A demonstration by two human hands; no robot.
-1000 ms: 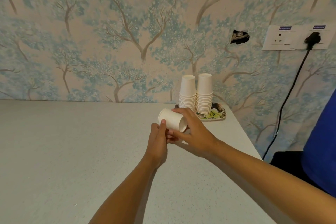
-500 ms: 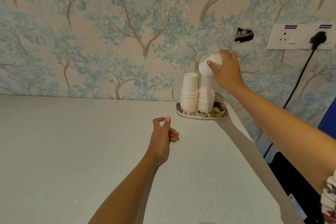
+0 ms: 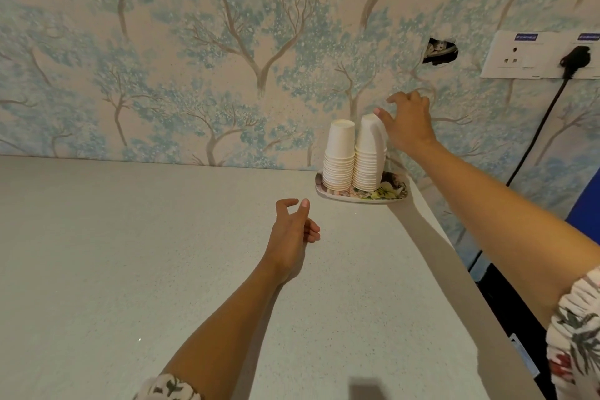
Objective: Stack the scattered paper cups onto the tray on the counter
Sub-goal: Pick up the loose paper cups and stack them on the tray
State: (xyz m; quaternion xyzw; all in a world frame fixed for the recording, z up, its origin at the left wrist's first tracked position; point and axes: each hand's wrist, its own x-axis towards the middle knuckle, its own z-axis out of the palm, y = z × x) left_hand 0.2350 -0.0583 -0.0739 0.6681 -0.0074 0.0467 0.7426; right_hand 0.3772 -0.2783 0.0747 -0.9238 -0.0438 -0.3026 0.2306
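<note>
**Cups all on the tray, last one just released**

Cups now stand in two nested stacks on the tray (image 3: 386, 199), both mouth-down, at the back right corner of the counter (image 3: 130, 253) against the tree-patterned wall (image 3: 194, 42). Taking the tray as the landmark and going left to right:

Well left of the tray and nearer the camera: bare counter, with no loose cup anywhere on the visible surface.

Just in front of the tray and slightly left: left hand (image 3: 292, 230), raised off the counter, fingers loosely curled, thumb and forefinger apart, holding nothing. A second ago busy steadying a cup together with the other hand; half a second ago already free, as now.

On the tray's left part: left stack (image 3: 339, 156), slightly lower at the top.

On the tray's middle, touching the left stack: right stack (image 3: 370, 153), now topped by the cup carried over in the air half a second ago.

Just right of the right stack, above the tray's right rim: right hand (image 3: 407, 122), fingers spread and unclenched, thumb tip at the top cup's side, nothing gripped; contact or a sliver of gap not clear.

Further right of the tray, on the wall: socket plate (image 3: 539, 55) with a black plug and cord.

Meaning for the task: judged from the cup-free counter, likely complete, or nearly so, with only scattered cups outside the view left to fetch.
</note>
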